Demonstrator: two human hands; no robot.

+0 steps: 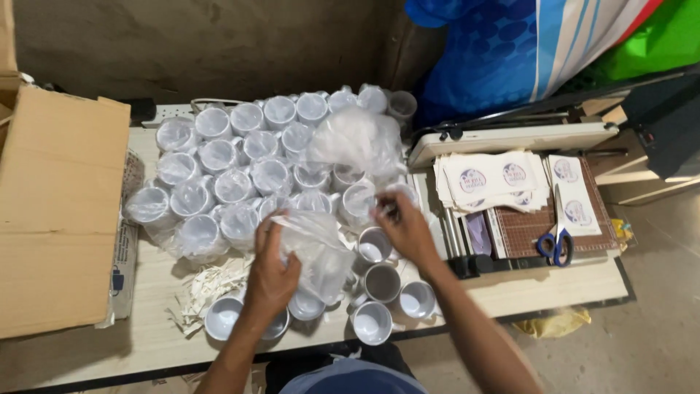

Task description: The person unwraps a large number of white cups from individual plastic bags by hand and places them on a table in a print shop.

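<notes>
A cardboard box [55, 211] sits at the table's [561, 288] left edge. Blue-handled scissors [555, 244] lie on a paper trimmer [510, 182] at the right edge, beside stacked printed sheets [488, 181].

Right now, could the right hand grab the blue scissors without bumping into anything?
Probably yes. The right hand is pinching a clear plastic bag, but the scissors lie uncovered on the cutting mat just to its right, nothing between them.

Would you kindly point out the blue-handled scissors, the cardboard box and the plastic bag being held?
Blue-handled scissors [555, 244], head view, on the handle loops.
Cardboard box [51, 211], head view, on its top flap.
Plastic bag [317, 248], head view, on the crumpled middle.
</notes>
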